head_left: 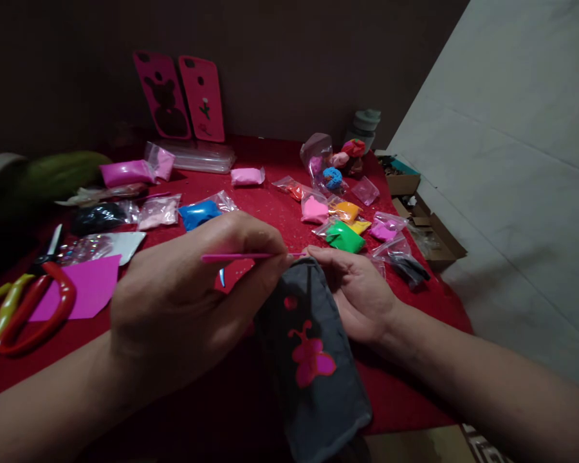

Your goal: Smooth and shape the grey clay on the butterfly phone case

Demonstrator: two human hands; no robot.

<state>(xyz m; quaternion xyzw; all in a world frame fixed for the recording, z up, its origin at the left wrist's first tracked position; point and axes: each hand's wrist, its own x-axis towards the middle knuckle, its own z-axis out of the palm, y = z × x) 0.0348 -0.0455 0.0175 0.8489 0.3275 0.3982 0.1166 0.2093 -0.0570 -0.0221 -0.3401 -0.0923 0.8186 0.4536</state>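
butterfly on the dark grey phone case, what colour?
Butterfly: pink-magenta with a reddish outline; shows best in head view.

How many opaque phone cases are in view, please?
3: a dark grey case with a pink butterfly, in the right hand; a magenta case with a dark bear and a pink flower-decorated case, propped at the back.

My phone case [313,402] sits between my left hand [197,276] and right hand [361,299]. On the surface [265,199] to my left, scissors [71,299] overlap a sheet [96,286]. Packets [345,236] lie beyond both hands; behind them, two more cases [202,77] lean back left, a bottle [364,128] stands back right.
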